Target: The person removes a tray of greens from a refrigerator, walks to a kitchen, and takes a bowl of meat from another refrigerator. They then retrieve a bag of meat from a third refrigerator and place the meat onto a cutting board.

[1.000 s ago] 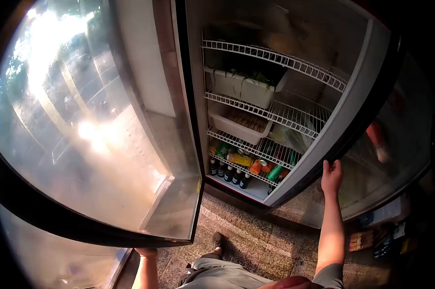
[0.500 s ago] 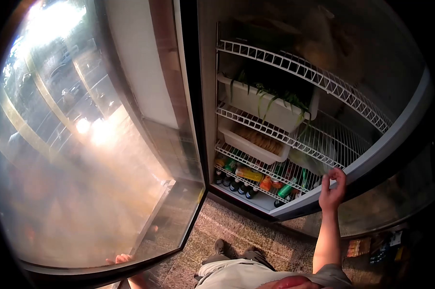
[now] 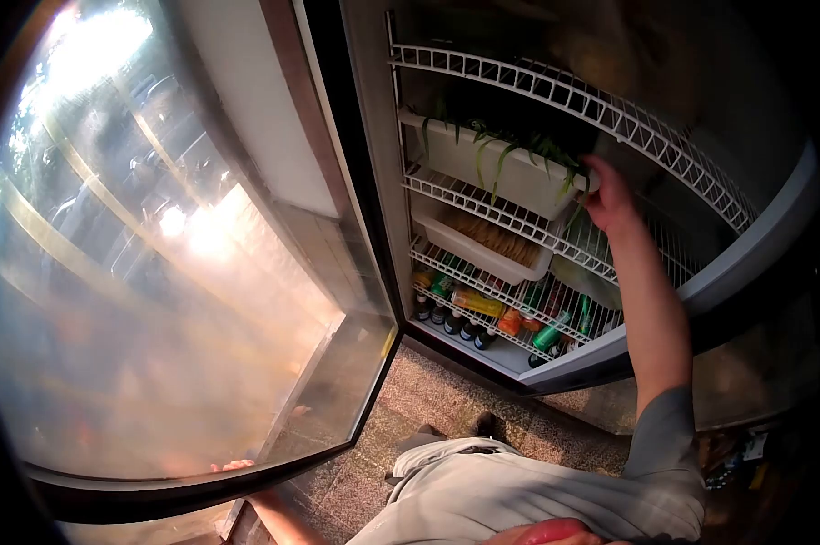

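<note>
Tub gripped by right hand, door by left hand; overhanging greens could be snagged if tub's tilted!

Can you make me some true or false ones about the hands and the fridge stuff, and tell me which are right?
1. The right hand is touching the white bin with green leaves. True.
2. The glass door is shut. False: it is open, and the left hand is at its edge.
3. The dark bottles are below the cans. True.
4. The leafy bin is lower than the other white tub. False: it is one shelf higher.
</note>
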{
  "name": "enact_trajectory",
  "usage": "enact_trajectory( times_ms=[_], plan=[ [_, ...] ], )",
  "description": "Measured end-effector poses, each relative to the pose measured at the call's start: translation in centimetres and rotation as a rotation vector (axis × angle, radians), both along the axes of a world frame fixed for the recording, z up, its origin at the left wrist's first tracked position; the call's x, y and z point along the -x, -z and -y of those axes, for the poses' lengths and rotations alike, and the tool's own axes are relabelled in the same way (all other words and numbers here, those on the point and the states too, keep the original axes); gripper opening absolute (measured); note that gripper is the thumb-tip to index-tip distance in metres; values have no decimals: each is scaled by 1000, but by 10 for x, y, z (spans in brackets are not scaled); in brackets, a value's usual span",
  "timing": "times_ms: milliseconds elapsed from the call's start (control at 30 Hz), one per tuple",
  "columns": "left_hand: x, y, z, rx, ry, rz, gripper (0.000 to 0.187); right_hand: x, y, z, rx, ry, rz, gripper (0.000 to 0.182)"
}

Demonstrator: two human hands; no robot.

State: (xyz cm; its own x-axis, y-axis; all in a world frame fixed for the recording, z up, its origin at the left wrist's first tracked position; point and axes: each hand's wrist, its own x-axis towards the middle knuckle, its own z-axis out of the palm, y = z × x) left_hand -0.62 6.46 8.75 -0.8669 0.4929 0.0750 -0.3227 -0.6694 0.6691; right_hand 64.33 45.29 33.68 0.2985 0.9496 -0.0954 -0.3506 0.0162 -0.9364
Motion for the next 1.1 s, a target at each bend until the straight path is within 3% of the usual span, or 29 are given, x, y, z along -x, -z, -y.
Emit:
enact_trajectory(
  times_ms=[167,200,300,333,367,433,500,567,633,700,767,833,900,967,1033,1100],
  plan=[
    [27,24,11,-26,97,71,38,27,-44,30,-63,22,-180,19],
    [17,14,5,-22,9,74,37,24,-45,46,-151,-159,-219,17],
    [40,49,20,44,-2,-43,34,55,-46,103,-178,-55,-160,21],
    [38,54,22,-69,99,-97,31,65,-40,120,-138,19,-212,22],
    [79,105,45,91,37,35,31,68,-27,133,-188,28,-191,11],
    [65,88,24,195,-107,6,30,98,-31,158,-210,197,-185,10],
    [64,96,16,410,-235,-27,30,109,-32,172,-236,209,-243,15],
    [49,111,10,757,-398,-95,31,126,-40,184,-202,266,-295,15],
    [21,132,17,1181,-505,-145,33,122,-26,191,-254,106,-263,14],
    [-33,142,27,1410,-393,-94,35,126,-22,198,-281,22,-260,16],
    [-108,130,35,1366,51,131,45,129,-21,198,-296,-31,-261,16],
    [-176,99,7,1509,365,-335,24,130,-15,194,-334,-67,-282,16],
    [-228,37,-52,1013,629,-493,19,135,-12,192,-346,-104,-269,15],
    [-262,-59,-124,528,683,-715,8,136,-6,187,-385,-134,-263,15],
    [-271,-162,-180,82,472,-1153,5,138,-2,187,-395,-164,-237,15],
    [-285,-253,-220,-339,325,-1264,9,143,-3,188,-399,-130,-277,15]
  ],
)
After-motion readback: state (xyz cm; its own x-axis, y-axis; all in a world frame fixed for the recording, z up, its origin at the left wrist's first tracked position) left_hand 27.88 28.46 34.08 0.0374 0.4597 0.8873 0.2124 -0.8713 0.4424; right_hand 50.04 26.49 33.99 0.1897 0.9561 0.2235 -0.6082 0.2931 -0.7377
